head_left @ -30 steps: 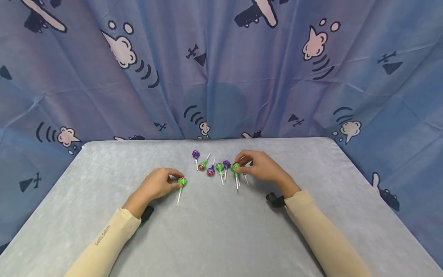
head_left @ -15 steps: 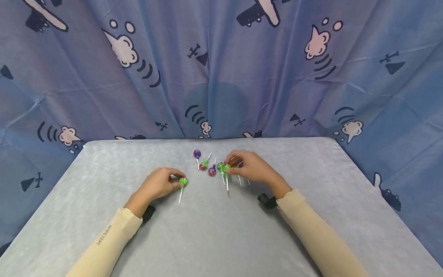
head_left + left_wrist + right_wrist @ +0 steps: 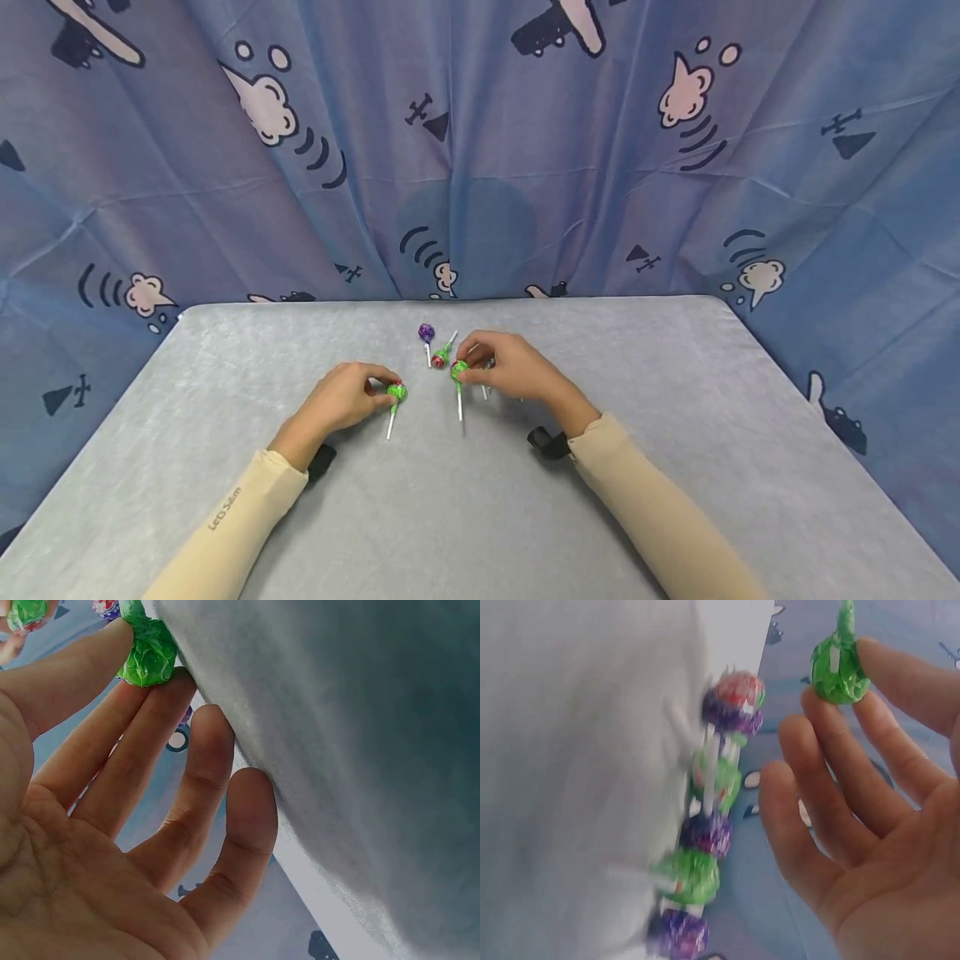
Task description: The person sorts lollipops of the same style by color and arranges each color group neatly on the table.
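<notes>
At the left of the group, my left hand (image 3: 345, 398) pinches a green-wrapped lollipop (image 3: 396, 392) by its head, the white stick pointing down toward me. The left wrist view has this green wrapper (image 3: 152, 656) between thumb and fingers, the ring and little fingers spread free. My right hand (image 3: 513, 365) grips a second green lollipop (image 3: 459, 370) by the head, held over the table with its stick hanging down. In the right wrist view its wrapper (image 3: 838, 675) sits at the thumb and fingertips, apart from a row of purple and green lollipops (image 3: 694, 876).
Just beyond my hands lie a purple lollipop (image 3: 426, 332) and a green-and-red one (image 3: 440, 358) on the grey-covered table (image 3: 465, 517). My right hand hides most of the others. A blue patterned curtain (image 3: 480, 150) hangs behind the table's far edge.
My right hand has travelled left over the row with its green lollipop, now covering lollipops that showed before. My left hand and its lollipop have stayed nearly still.
</notes>
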Demonstrator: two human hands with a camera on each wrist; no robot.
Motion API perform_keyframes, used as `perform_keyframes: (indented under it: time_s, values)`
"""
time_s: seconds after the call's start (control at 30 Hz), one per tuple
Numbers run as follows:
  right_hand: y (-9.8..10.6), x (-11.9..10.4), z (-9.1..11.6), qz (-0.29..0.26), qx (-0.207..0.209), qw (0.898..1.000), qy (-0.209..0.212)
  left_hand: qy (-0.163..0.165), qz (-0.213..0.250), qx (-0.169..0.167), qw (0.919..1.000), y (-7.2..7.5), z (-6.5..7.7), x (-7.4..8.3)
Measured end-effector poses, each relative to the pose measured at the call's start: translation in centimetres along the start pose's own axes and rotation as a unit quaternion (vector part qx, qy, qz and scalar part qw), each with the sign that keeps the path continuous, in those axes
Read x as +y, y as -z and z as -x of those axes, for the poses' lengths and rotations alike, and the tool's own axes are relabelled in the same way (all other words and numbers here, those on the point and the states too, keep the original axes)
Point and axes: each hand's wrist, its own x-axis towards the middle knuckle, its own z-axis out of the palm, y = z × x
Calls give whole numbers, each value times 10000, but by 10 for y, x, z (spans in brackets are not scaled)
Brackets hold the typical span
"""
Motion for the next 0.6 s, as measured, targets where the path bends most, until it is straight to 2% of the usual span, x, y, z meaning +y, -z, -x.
perform_keyframes:
  time_s: [0.13,0.3,0.53,0.6]
  values:
    - [-8,-4,-4,-222,-76,9997,50,-8,17,21,10000,0,-1,0]
    - [-18,-6,-8,-431,-267,9985,-223,20,11,-3,10000,-1,-1,0]
    - [-20,-9,-8,-300,-256,9969,-680,51,10,-74,10000,0,-1,0]
    - [-20,-10,-8,-286,-220,9970,-684,78,27,-82,9999,1,-1,0]
